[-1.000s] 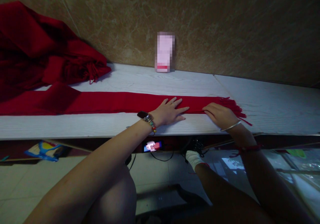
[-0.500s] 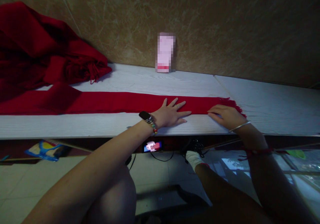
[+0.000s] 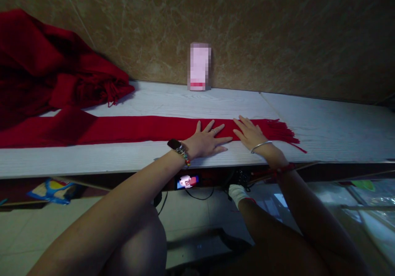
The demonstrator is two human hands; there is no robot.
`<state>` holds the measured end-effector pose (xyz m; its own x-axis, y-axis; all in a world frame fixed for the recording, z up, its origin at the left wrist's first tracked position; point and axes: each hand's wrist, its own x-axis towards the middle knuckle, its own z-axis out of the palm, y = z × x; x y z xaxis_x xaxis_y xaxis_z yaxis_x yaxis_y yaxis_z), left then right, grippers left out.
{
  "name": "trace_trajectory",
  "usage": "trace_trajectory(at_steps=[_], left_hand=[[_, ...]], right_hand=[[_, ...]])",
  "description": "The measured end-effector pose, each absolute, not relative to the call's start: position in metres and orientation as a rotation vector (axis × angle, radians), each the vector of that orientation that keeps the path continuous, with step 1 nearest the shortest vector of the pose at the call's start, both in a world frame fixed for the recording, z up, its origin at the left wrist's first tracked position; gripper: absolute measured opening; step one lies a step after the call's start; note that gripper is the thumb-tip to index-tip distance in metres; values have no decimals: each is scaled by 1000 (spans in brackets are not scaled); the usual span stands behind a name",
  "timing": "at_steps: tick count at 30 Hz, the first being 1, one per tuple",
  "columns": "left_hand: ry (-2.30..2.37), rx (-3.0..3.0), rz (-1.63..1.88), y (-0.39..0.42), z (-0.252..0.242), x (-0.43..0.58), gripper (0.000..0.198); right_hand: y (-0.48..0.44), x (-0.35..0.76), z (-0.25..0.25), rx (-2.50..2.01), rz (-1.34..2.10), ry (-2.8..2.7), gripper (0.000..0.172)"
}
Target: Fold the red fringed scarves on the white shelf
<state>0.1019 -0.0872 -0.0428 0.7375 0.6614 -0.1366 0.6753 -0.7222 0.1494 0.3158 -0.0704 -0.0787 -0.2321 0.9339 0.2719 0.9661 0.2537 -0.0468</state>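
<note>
A long red scarf (image 3: 135,128) lies in a flat, narrow strip along the white wood-grain table (image 3: 108,158). Its fringed end points right, with loose strands spread on the tabletop. My left hand (image 3: 206,141) rests on the scarf right of its middle, fingers spread wide, palm down, thumb over the near edge. Just to its right, my right hand (image 3: 250,134) is also laid flat on the cloth, fingers stretched out, close to the fringe. Neither hand grips the fabric. At the far left the strip runs up to a heap of red fabric (image 3: 37,62).
A pink upright object (image 3: 199,66), blurred out, leans at the brown marbled wall (image 3: 247,33). Below the table's front edge are a lit screen (image 3: 187,181), dark cables and a blue packet (image 3: 54,190). My legs are under the table.
My right hand has left the fringed end, moved left and flattened onto the scarf near my left hand. The fringe is now uncovered. My left hand stays spread on the cloth.
</note>
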Motion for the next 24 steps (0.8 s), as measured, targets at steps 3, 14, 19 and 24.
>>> trace_trajectory(at_steps=[3,14,19,24], left_hand=[[1077,2725,-145,-88,-41,101,49],[1047,2756,-53,-87,-42,104,46],[1015,2796,-44,-86,-44,109,47],[1032,2810,-16,-86,-47,109,52]], right_hand=[[-72,335,-83,-1968,-129,-2270,50],[-83,450,-96,-2054,-483,-1912,46],[-79,406,-80,-1987,-463,-1917,45],[-74,374,-64,-1682,-295,-2209,37]])
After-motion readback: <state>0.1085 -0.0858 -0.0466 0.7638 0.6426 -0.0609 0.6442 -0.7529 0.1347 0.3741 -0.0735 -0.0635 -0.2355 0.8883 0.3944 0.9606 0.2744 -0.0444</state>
